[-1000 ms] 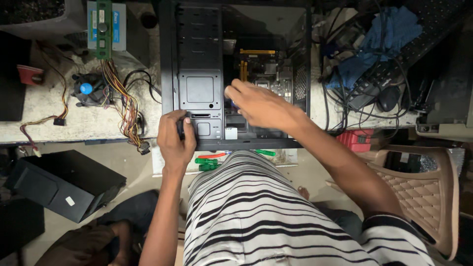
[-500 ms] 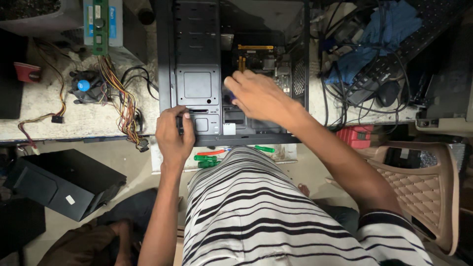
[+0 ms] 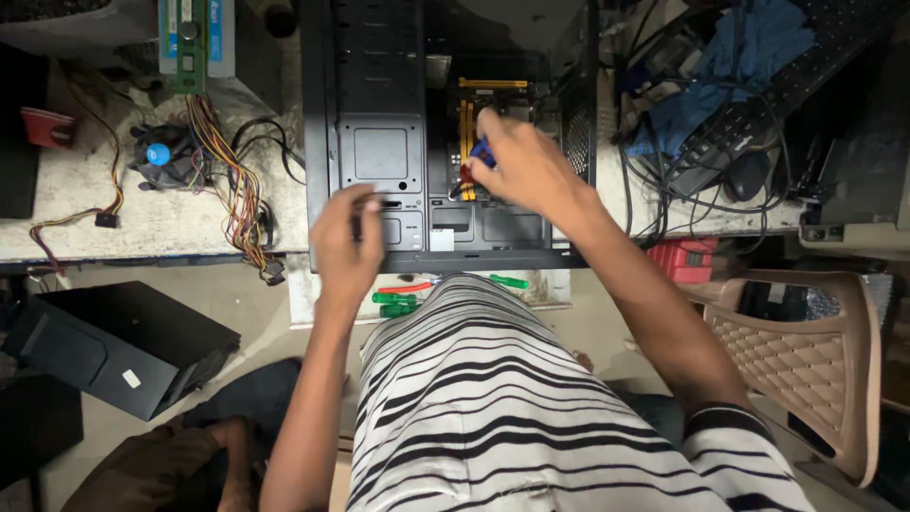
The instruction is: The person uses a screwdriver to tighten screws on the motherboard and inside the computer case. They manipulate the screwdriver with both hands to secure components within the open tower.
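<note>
Nearest to us, our black-and-white striped shirt [image 3: 531,408] fills the bottom of the view, and just past it green- and red-handled screwdrivers [image 3: 403,296] lie on a low ledge under the front edge of the pale stone worktop [image 3: 142,223]. Our left hand [image 3: 348,248] sits at that front edge, fingers curled together over the near end of the open black metal computer case [image 3: 379,152], gripping its rim. Our right hand [image 3: 526,166] is deeper in, over the middle of the case, fingertips pinched on a small blue-handled tool [image 3: 482,152] whose tip meets the board with yellow slots [image 3: 469,123] inside. Left of the case, a bundle of multicoloured power wires [image 3: 227,180] trails toward the front edge, with a round black cooler fan with a blue centre [image 3: 159,155] beside it. Toward the far right corner, a blue cloth [image 3: 749,57] lies among black cables. Down at floor level, a black box [image 3: 123,346] sits left and a tan plastic chair [image 3: 806,351] right.
</note>
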